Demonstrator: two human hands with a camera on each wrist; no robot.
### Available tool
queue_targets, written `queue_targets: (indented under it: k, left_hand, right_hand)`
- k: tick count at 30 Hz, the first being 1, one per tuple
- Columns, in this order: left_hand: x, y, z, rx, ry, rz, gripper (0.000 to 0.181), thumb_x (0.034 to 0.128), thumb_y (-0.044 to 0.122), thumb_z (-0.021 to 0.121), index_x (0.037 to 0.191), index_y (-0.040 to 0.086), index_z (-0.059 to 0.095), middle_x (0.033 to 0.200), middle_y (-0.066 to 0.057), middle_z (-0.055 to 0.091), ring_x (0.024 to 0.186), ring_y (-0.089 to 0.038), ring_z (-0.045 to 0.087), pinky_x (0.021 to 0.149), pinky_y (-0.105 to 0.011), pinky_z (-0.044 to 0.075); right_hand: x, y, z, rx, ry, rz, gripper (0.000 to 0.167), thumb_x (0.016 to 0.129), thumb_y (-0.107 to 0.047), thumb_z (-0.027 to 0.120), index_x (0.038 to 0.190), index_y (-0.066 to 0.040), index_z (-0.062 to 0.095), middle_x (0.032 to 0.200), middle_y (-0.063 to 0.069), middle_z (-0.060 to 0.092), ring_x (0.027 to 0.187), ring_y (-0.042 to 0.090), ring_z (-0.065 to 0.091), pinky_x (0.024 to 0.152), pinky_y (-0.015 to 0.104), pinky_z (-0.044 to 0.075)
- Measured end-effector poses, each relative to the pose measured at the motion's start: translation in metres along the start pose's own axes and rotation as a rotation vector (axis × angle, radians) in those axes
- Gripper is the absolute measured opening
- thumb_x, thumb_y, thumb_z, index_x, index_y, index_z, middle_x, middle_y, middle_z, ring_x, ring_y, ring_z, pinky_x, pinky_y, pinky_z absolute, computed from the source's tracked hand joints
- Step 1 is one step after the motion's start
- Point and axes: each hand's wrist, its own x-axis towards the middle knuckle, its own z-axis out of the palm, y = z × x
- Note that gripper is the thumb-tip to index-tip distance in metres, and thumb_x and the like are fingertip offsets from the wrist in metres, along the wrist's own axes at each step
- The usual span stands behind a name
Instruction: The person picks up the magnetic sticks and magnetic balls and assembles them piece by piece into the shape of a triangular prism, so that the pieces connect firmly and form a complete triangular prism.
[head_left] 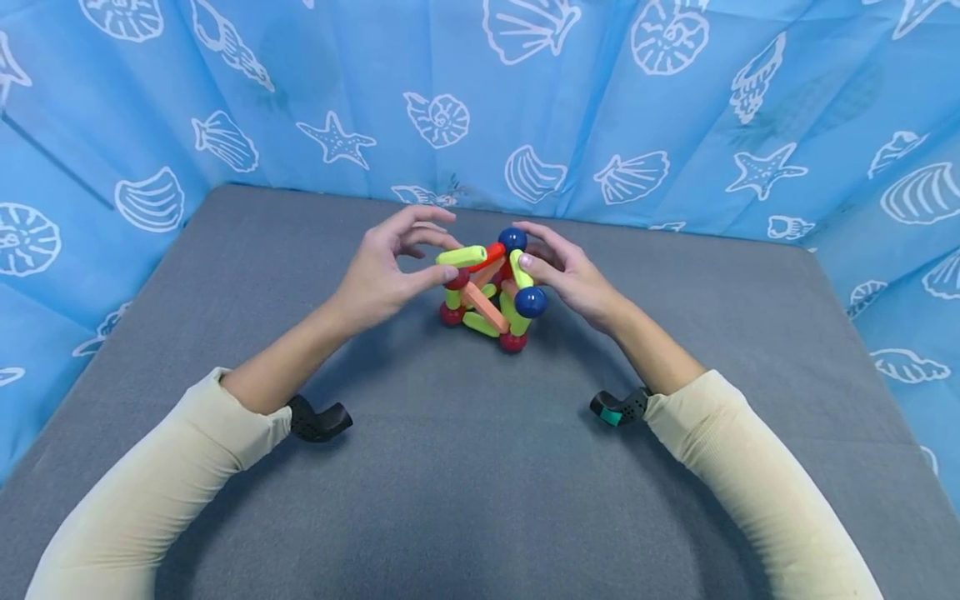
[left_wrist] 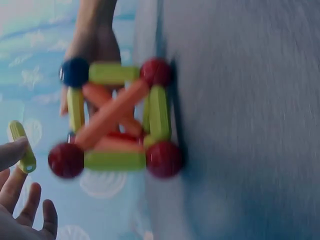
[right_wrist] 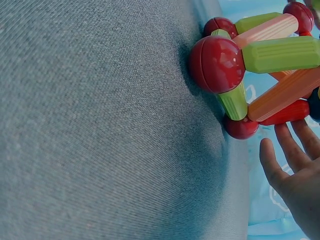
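A cube-like frame of toy building rods and balls point(head_left: 484, 307) stands on the grey cloth, with dark red balls at its lower corners and orange rods slanting across its faces. My left hand point(head_left: 384, 271) pinches a loose yellow-green rod point(left_wrist: 23, 146) between thumb and fingers, just above the frame's upper left red ball point(head_left: 457, 278). On the other side, my right hand point(head_left: 572, 280) grips the frame, its thumb on a yellow-green rod point(head_left: 519, 268) between two blue balls point(head_left: 530, 302). Fingers of that hand touch a red rod point(right_wrist: 287, 113) in the right wrist view.
Grey cloth point(head_left: 480, 467) covers the table under the frame. A blue curtain with white shell prints point(head_left: 465, 75) hangs along the back and both sides. Black wrist straps point(head_left: 318, 421) stick out below both sleeves.
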Motion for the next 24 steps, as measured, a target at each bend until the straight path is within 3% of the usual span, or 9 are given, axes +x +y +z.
queue_targets:
  k: [7,11,24]
  left_hand:
    - [0.000,0.007,0.023,0.028,-0.099,0.060,0.050,0.0851,0.006,0.078,0.130,0.002,0.057,0.112,-0.007,0.072,0.110,-0.017,0.064,0.100,-0.042,0.044]
    - [0.000,0.005,0.025,0.082,-0.108,0.087,0.053,0.0831,0.006,0.080,0.130,0.002,0.057,0.111,-0.007,0.073,0.114,-0.020,0.059,0.102,-0.047,0.037]
    - [-0.001,0.000,0.029,0.186,-0.132,0.099,0.052,0.0834,0.002,0.079,0.131,0.003,0.058,0.111,-0.005,0.071,0.116,-0.023,0.057,0.105,-0.048,0.037]
  right_hand:
    - [0.000,-0.001,0.001,0.002,-0.001,-0.002,0.053,0.104,-0.024,0.048,0.155,-0.014,0.033,0.148,0.017,0.046,0.131,0.029,0.049,0.102,0.048,0.044]
    - [-0.001,-0.001,0.001,0.002,-0.001,-0.003,0.053,0.104,-0.024,0.048,0.154,-0.015,0.033,0.148,0.017,0.046,0.131,0.029,0.048,0.103,0.048,0.044]
    - [0.000,0.001,0.001,0.004,-0.001,-0.003,0.055,0.104,-0.025,0.047,0.155,-0.012,0.031,0.148,0.015,0.046,0.133,0.030,0.047,0.104,0.052,0.042]
